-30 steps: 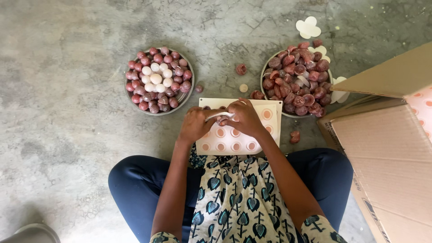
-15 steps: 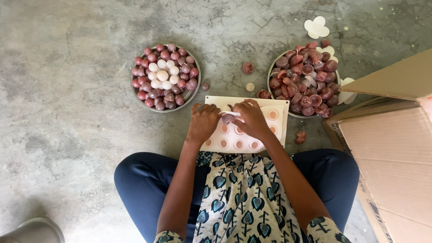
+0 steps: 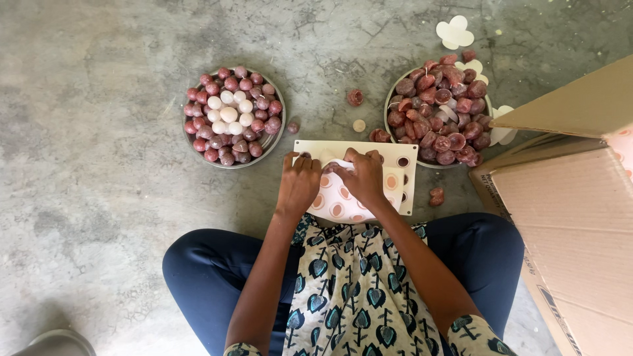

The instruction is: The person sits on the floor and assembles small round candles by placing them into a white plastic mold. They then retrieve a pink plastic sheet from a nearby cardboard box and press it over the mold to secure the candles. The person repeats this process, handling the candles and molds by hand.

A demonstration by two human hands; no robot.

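Two metal bowls [image 3: 277,135] [image 3: 389,105] of candles are being noted; one cream mould [image 3: 343,198] is being bent, grasped by left hand [image 3: 298,184] and right hand [image 3: 361,177] fingers.

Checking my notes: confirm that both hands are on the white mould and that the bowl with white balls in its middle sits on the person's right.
Wrong side. In the head view, that bowl lies to the person's left. Both hands are on the white mould.

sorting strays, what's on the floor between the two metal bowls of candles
In the head view, between the left bowl and the right bowl: three loose pieces on bare concrete, reddish, small dark and pale disc.
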